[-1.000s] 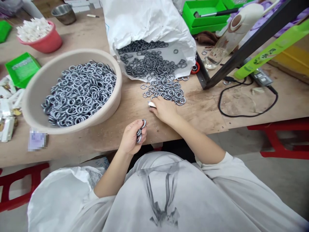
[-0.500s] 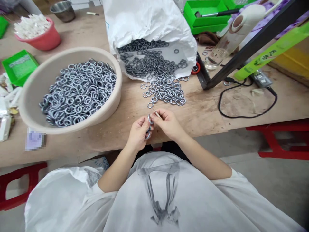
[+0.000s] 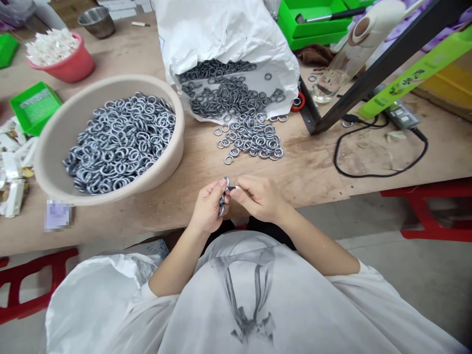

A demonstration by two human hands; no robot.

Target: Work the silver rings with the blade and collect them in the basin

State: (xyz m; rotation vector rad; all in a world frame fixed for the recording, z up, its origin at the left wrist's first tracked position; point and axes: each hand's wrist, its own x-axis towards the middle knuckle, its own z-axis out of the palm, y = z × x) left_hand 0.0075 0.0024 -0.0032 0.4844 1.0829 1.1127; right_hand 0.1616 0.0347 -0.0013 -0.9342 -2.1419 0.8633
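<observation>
My left hand (image 3: 208,206) is closed around a small stack of grey metal rings (image 3: 223,199), held at the table's near edge. My right hand (image 3: 256,196) meets it from the right, its fingertips pinching a ring against the stack. A loose pile of rings (image 3: 252,137) lies on the wooden table (image 3: 313,167) just beyond both hands, with one single ring (image 3: 229,160) nearest. More rings spill from a white bag (image 3: 224,34) behind the pile. A beige basin (image 3: 55,142) at the left is heaped with rings.
A black cable (image 3: 379,169) loops at the right under a slanted black bar (image 3: 372,69). Green trays (image 3: 313,19), a pink bowl of white sticks (image 3: 61,54) and a steel cup (image 3: 96,20) stand at the back. A small green tray (image 3: 35,105) sits left.
My right hand left the ring pile and came back to my left hand with a ring. Both hands now meet at the table's edge.
</observation>
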